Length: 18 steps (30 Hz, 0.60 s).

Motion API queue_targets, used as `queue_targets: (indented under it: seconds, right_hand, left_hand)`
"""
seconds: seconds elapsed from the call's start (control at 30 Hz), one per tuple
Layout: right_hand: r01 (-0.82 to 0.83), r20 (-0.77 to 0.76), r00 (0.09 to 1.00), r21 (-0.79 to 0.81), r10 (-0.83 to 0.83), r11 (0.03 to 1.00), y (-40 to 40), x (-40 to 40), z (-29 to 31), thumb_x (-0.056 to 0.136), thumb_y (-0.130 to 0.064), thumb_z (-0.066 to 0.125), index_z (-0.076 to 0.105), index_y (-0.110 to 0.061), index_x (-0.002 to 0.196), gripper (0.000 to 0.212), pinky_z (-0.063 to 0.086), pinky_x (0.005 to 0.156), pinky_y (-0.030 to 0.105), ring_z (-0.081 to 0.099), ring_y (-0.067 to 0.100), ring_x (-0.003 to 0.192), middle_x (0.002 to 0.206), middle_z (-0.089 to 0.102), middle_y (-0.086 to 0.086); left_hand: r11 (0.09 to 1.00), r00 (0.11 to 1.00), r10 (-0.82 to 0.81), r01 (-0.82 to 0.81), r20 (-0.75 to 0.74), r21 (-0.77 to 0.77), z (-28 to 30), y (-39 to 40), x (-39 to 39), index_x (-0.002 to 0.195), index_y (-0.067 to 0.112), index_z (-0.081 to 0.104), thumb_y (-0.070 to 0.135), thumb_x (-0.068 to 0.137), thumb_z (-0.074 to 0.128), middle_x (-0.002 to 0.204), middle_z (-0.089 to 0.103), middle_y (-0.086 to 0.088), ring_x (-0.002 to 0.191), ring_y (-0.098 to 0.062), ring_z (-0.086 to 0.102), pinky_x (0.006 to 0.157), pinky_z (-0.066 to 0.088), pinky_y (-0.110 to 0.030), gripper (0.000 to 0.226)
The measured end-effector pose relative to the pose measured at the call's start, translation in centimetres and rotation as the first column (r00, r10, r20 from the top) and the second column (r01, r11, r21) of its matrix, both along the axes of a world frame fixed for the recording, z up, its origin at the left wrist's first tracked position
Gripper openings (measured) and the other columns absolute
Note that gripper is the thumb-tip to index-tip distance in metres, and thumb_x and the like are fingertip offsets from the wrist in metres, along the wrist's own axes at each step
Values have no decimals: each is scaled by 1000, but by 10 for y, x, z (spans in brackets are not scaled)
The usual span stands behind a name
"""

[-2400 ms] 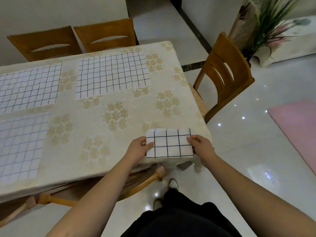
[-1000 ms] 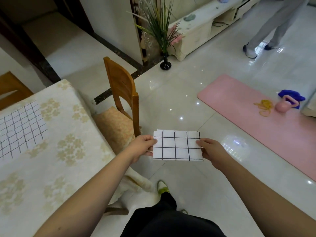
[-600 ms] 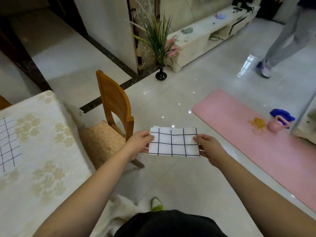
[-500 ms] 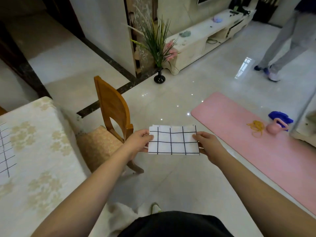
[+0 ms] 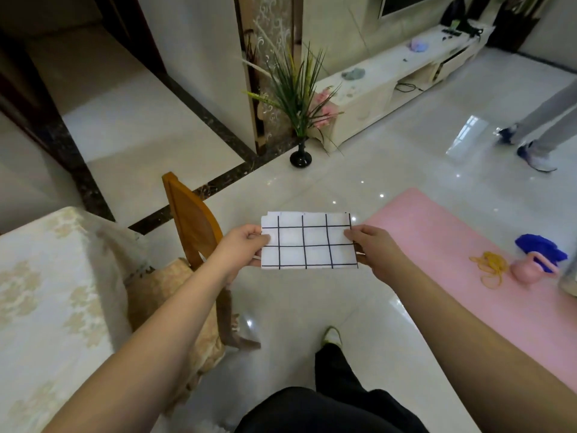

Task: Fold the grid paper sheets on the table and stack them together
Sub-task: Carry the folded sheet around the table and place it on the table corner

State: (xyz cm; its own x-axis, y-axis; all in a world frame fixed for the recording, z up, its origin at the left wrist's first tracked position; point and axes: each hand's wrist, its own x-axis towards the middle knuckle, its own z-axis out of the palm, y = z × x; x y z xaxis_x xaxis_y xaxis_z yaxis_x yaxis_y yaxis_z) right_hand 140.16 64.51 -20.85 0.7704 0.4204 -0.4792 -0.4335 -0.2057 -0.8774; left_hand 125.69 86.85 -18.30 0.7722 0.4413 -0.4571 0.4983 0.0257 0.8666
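A folded white grid paper sheet [image 5: 309, 242] with black lines hangs in the air over the tiled floor, well to the right of the table. My left hand [image 5: 242, 248] pinches its left edge and my right hand [image 5: 370, 246] pinches its right edge. The sheet is held flat and level, a small rectangle a few squares wide. The table [image 5: 40, 292] with its floral cloth fills the left edge of the view; no grid sheets on it are in view.
A wooden chair [image 5: 190, 223] with a cushioned seat stands between the table and my hands. A pink mat [image 5: 452, 245] with a pink kettlebell [image 5: 527, 270], yellow cord and blue cloth lies at right. A potted plant [image 5: 299, 98], a low cabinet and another person's legs [image 5: 543, 129] are farther off.
My view has turned right, away from the table, so its unfolded sheets have left the frame. The folded sheet stays held between both hands, now over the floor.
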Motion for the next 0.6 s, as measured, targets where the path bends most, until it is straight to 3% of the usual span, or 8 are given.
queue_targets:
  seconds: [0.2, 0.33, 0.47, 0.6]
  right_hand:
    - [-111, -76, 991, 14, 112, 994, 41, 89, -1, 93, -10, 58, 64, -7, 92, 7, 54, 57, 26, 68, 17, 69, 82, 69, 5]
    - [-200, -113, 974, -1, 198, 980, 64, 146, 0, 92, -12, 60, 66, -7, 96, 9, 56, 65, 30, 69, 20, 75, 88, 70, 7]
    - [-257, -116, 960, -6, 255, 966, 90, 188, 1, 92, -13, 60, 66, -7, 98, 10, 55, 64, 29, 70, 21, 78, 89, 71, 7]
    - [-318, -108, 943, -21, 314, 948, 124, 217, 1, 93, -14, 59, 66, -7, 96, 10, 55, 65, 29, 70, 20, 77, 89, 71, 6]
  left_hand:
    - [989, 990, 135, -137, -41, -52, -4, 28, 73, 104, 11, 66, 12, 98, 53, 97, 72, -11, 78, -17, 68, 64, 59, -26, 14]
    - [978, 979, 199, -201, -53, -50, -8, 43, 116, 100, 8, 64, 13, 97, 54, 97, 70, -15, 84, -25, 66, 66, 57, -30, 12]
    - [959, 962, 264, -269, -61, -90, -4, 58, 146, 99, 11, 65, 14, 98, 53, 99, 70, -14, 88, -25, 66, 78, 56, -36, 12]
    - [940, 945, 319, -325, -68, -103, -9, 83, 166, 106, 7, 64, 15, 97, 54, 97, 70, -14, 84, -23, 66, 70, 56, -32, 15]
